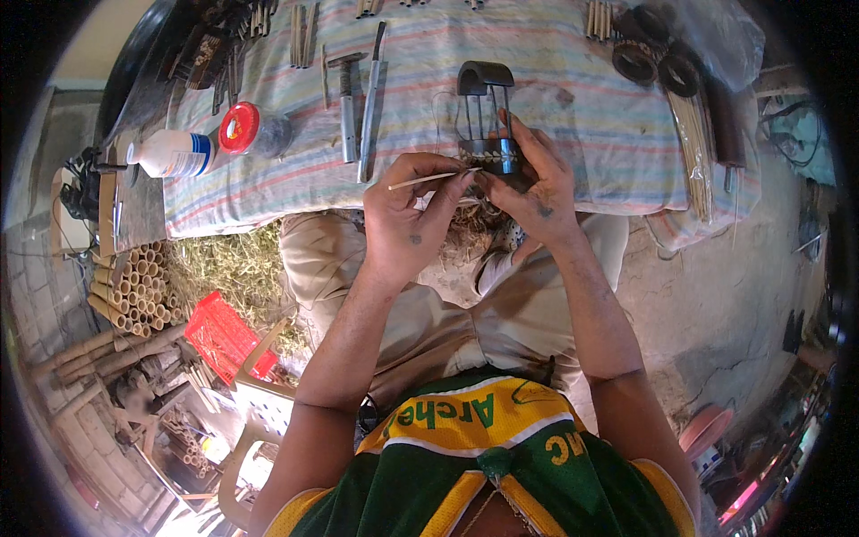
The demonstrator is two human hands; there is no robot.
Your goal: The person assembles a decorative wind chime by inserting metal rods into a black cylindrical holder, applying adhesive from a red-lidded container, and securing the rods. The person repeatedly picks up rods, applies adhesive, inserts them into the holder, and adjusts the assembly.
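At the near edge of the cloth-covered table, my right hand (542,190) is closed round a dark craft piece (484,82). The piece has a round base with a pale carved leaf pattern, thin upright rods and a curved dark top. My left hand (404,219) pinches a thin pale wooden stick (417,182), whose inner end meets the base at the fingertips of both hands. Exactly what the tips do there is too small to make out. Beyond my left hand lie a hammer (347,107) and a long narrow metal tool with a dark tip (370,112).
A white bottle (174,154) and a red-lidded jar (240,128) stand on the striped cloth (295,192) at left. Dark rings (634,63) and a bundle of thin sticks (691,148) lie at right. Cut bamboo tubes (143,286) and a red crate (224,336) are lower left.
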